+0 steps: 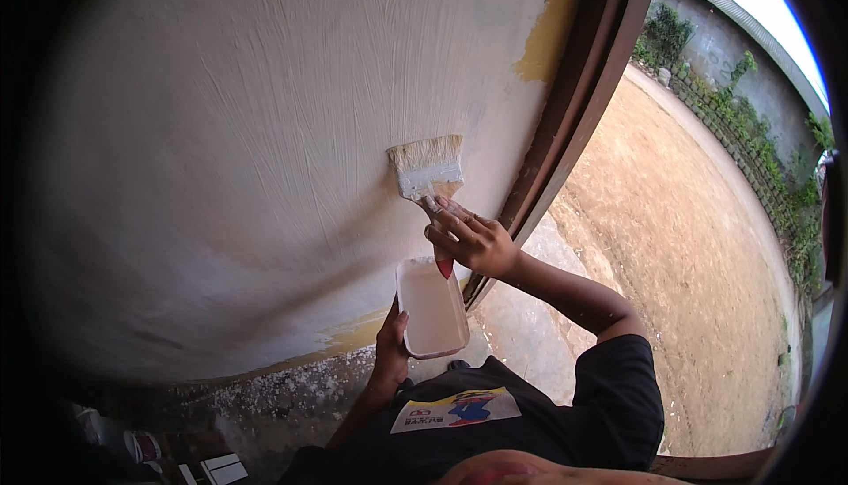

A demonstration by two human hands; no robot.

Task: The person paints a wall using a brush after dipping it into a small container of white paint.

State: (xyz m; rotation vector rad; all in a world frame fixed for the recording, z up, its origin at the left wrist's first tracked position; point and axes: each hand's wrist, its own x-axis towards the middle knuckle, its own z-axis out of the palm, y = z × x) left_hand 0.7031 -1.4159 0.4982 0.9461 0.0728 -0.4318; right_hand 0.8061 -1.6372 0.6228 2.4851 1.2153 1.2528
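Note:
My right hand [477, 239] is closed around the handle of a wide paintbrush [430, 171], whose pale bristles point up at the wall. White paint coats the brush's ferrule, and the handle's red tip sticks out below my fingers. A whitish, streaky coat covers most of the wall [265, 114]; whether the bristles touch it I cannot tell. Lower down, my left hand [391, 344] grips the left side of a rectangular tray [433, 313] of off-white paint, thumb over the rim. The tray is held in front of my dark shirt, below the brush.
Yellow patches [541, 34] show near the brown wooden frame [583, 105] at the wall's right edge. Beyond it lie bare earth ground [680, 246] and a grey wall with plants. Paint spots mark the floor [291, 405]; boxes [223, 469] and other items stand at lower left.

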